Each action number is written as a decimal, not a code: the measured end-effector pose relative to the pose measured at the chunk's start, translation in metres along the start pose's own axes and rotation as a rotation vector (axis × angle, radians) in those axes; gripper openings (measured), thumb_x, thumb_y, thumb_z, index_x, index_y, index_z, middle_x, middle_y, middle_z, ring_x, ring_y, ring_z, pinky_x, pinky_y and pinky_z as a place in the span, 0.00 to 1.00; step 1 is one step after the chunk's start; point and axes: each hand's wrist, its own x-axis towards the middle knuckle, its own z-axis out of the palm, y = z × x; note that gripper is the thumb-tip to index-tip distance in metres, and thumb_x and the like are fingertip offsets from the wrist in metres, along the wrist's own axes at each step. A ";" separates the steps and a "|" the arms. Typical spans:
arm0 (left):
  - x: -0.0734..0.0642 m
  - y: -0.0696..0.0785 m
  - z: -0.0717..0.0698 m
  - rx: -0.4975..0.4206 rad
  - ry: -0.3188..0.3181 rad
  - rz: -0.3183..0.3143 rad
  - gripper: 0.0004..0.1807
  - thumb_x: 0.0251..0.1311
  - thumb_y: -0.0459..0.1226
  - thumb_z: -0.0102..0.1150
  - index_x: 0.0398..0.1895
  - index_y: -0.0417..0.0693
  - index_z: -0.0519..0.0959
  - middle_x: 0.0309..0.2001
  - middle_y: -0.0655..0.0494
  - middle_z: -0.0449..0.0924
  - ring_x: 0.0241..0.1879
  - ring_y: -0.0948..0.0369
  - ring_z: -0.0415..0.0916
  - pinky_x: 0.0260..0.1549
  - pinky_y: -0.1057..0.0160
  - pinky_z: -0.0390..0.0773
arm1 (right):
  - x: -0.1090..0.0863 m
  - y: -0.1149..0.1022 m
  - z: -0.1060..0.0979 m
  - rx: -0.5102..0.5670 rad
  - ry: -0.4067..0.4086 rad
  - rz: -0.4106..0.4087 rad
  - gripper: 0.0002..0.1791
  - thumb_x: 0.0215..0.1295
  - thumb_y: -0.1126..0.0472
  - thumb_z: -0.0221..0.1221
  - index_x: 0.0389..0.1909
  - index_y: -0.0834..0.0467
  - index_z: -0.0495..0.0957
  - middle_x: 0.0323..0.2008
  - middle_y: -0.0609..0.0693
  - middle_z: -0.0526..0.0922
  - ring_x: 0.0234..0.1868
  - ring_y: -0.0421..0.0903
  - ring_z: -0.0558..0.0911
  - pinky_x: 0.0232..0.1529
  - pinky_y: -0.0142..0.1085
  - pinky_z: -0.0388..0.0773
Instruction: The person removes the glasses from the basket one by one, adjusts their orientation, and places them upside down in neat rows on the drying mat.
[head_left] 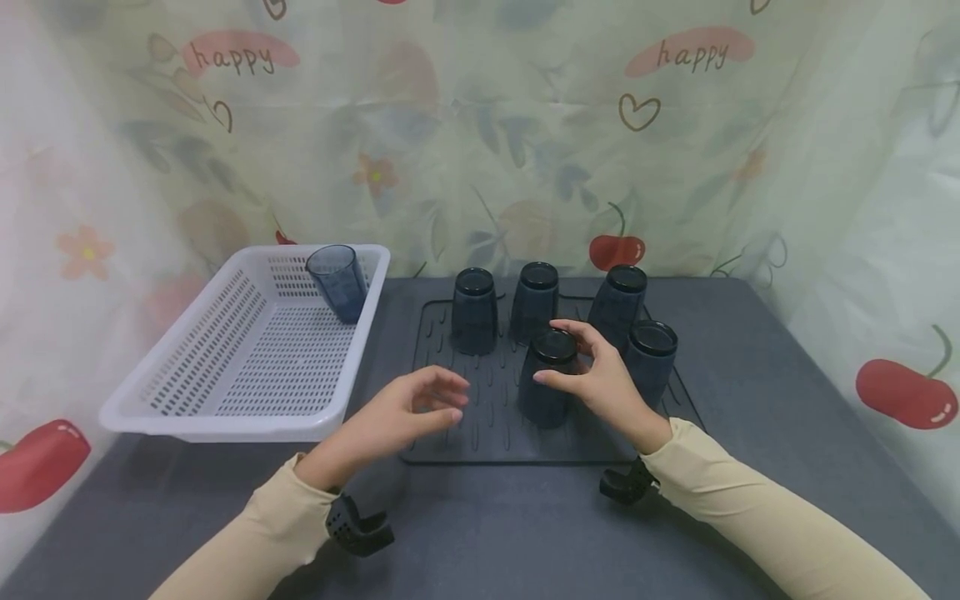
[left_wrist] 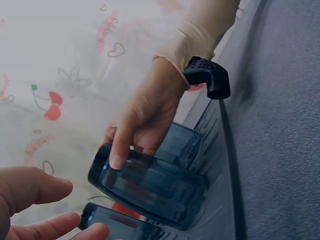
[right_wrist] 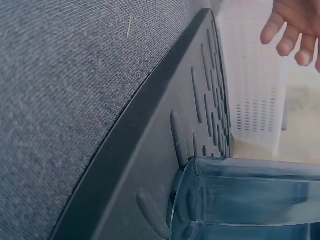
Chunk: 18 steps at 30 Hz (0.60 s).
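On a black ribbed drying mat (head_left: 487,442), several dark blue drinking glasses stand upside down. My right hand (head_left: 603,379) holds the front glass (head_left: 546,400) near its upturned base. The thumb crosses its near side and the fingers curve behind it; that glass stands on the mat, as the right wrist view shows its rim (right_wrist: 182,200) there. Left of it, my left hand (head_left: 408,417) hovers over the mat's left edge, fingers loosely bent and holding nothing. Another blue glass (head_left: 339,283) leans inside the white plastic basket (head_left: 367,333), mouth up, at its back right corner.
Behind the held glass stand a back-left glass (head_left: 474,312), a back-middle glass (head_left: 536,304) and a back-right glass (head_left: 618,304). Close to my right wrist is another glass (head_left: 651,362). A grey cloth (head_left: 510,533) covers the table, and a printed curtain (head_left: 480,150) hangs behind.
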 end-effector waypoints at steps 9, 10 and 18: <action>-0.002 0.017 -0.017 0.014 0.062 0.055 0.21 0.64 0.39 0.60 0.60 0.49 0.71 0.53 0.51 0.79 0.54 0.55 0.77 0.49 0.55 0.78 | -0.001 0.000 0.000 -0.003 -0.004 -0.005 0.41 0.50 0.57 0.74 0.66 0.52 0.67 0.66 0.51 0.66 0.65 0.53 0.69 0.67 0.54 0.64; -0.002 0.020 -0.020 0.020 0.070 0.066 0.21 0.64 0.39 0.60 0.60 0.48 0.71 0.53 0.51 0.79 0.53 0.55 0.77 0.49 0.55 0.78 | -0.001 -0.001 0.000 -0.004 -0.004 -0.005 0.41 0.50 0.57 0.74 0.66 0.52 0.67 0.66 0.51 0.65 0.65 0.53 0.69 0.67 0.54 0.64; 0.000 0.052 -0.051 0.094 0.153 0.082 0.20 0.65 0.40 0.59 0.59 0.49 0.72 0.53 0.51 0.79 0.52 0.56 0.78 0.51 0.53 0.78 | 0.000 0.000 0.000 -0.001 -0.002 -0.003 0.42 0.50 0.57 0.74 0.66 0.52 0.66 0.66 0.51 0.66 0.65 0.53 0.69 0.67 0.54 0.64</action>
